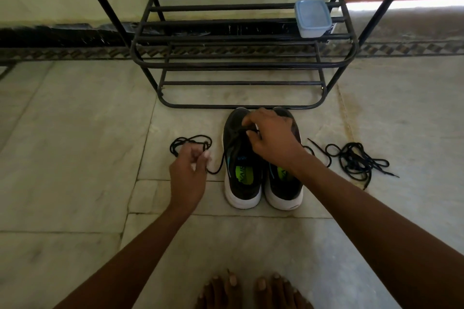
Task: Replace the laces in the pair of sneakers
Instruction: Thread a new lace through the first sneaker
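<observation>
Two black sneakers with white soles stand side by side on the floor, toes pointing away from me: the left sneaker (238, 158) and the right sneaker (283, 183). My right hand (271, 138) reaches over the right shoe and pinches the black lace at the toe end of the left sneaker's eyelets. My left hand (188, 170) is closed on the same black lace (190, 142), which loops on the floor left of the shoes. A loose pile of black laces (356, 160) lies to the right of the pair.
A black metal shoe rack (238, 65) stands just beyond the shoes, with a blue-lidded plastic box (312, 17) on an upper shelf. My bare toes (251, 291) show at the bottom edge. The floor is pale stone tile.
</observation>
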Demonstrator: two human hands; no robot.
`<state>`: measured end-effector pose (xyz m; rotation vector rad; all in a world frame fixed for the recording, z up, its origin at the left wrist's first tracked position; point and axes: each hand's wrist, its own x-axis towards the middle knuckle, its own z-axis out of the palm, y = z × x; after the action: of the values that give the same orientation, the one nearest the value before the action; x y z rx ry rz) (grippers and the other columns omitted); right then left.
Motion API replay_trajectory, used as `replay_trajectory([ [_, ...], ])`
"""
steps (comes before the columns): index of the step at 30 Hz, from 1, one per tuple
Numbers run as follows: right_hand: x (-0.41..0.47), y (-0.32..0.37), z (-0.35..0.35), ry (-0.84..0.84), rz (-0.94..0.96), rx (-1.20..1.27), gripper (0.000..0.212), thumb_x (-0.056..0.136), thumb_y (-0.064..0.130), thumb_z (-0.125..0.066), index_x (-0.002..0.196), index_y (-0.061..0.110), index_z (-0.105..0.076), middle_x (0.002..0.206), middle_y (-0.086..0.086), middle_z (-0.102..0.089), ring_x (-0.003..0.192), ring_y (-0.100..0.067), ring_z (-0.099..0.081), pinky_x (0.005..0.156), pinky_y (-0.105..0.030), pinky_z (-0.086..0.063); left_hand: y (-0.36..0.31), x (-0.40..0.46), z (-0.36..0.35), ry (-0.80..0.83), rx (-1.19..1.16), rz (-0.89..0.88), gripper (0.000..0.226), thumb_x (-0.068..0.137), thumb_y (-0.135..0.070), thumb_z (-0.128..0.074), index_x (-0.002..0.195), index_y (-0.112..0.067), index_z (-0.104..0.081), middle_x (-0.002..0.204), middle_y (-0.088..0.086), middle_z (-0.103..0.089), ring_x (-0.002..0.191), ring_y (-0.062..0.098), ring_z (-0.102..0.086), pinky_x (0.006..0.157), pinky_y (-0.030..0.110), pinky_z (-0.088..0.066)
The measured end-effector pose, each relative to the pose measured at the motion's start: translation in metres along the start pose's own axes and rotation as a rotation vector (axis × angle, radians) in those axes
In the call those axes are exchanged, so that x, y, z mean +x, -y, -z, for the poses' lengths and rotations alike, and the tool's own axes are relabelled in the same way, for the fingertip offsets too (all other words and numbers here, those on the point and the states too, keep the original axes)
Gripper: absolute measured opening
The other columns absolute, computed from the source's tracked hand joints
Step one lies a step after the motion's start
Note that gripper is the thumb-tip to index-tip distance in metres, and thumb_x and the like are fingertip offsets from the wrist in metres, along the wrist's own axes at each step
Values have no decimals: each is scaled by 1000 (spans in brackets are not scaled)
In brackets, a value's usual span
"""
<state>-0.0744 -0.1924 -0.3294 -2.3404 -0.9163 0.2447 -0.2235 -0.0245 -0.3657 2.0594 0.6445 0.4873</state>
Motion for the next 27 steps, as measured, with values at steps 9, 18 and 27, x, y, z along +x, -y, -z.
replay_trajectory([
  [9, 17, 65, 19, 384, 3, 764, 47, 90, 1, -69, 127, 17, -44, 93, -22, -72, 96, -37, -71, 97, -57, -53, -91, 48, 55, -205, -104, -501, 6, 100, -12, -63, 102, -10, -68, 93, 1, -65, 81, 24, -65, 69, 43, -55],
  [18, 16, 23, 57, -163, -22, 384, 8, 89, 15, -74, 92, 17, -66, 65, -3, -64, 58, -15, -59, 60, -27, -49, -58, 39, 60, -243, -136, -209, 12, 96, -10, -67, 103, -11, -77, 93, -1, -74, 78, 14, -70, 72, 28, -59],
  [27, 44, -11, 63, 33, -21, -476, 23, 84, 32, -65, 105, 24, -65, 101, 1, -51, 109, -26, -50, 93, -49, -31, -53, 41, 28, -86, -6, -180, 3, 91, -18, -75, 94, -20, -77, 91, -8, -72, 84, 11, -68, 73, 34, -58],
])
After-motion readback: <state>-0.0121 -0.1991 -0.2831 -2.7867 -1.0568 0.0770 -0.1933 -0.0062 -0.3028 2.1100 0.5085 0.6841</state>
